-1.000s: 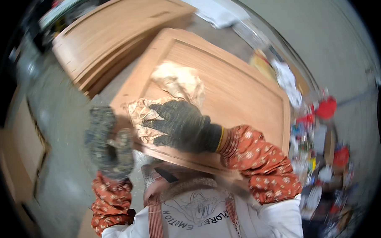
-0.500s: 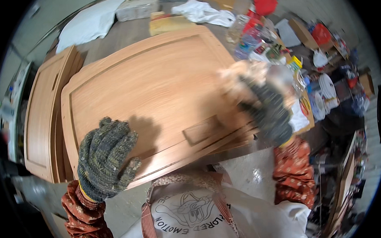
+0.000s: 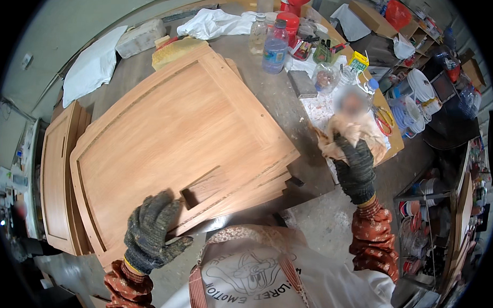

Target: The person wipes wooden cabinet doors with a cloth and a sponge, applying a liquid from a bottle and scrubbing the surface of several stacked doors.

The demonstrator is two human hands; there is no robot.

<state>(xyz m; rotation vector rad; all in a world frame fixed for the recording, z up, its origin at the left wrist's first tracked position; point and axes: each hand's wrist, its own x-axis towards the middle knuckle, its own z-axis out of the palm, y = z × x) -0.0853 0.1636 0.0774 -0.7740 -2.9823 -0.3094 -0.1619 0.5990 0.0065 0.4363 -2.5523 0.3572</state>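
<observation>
Left hand (image 3: 153,231) spread at the panel (image 3: 159,130), right hand (image 3: 359,174) clutching cloth (image 3: 368,131) over the table's (image 3: 280,106) near-right corner: likely wiping, flattening needed next!

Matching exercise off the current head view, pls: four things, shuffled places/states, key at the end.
Things
1. Crumpled tan cloth
2. Left hand in a dark grey knit glove
3. Clear plastic bottle with purplish contents
4. Flat white sheet

Places/states
A. Upright, right of the far end of the flat light-wood panel
B. In the grip of the dark-gloved right hand
C. At the far left of the dark table
D. Open, at the panel's near edge

Pairs: 1-B, 2-D, 3-A, 4-C
</observation>
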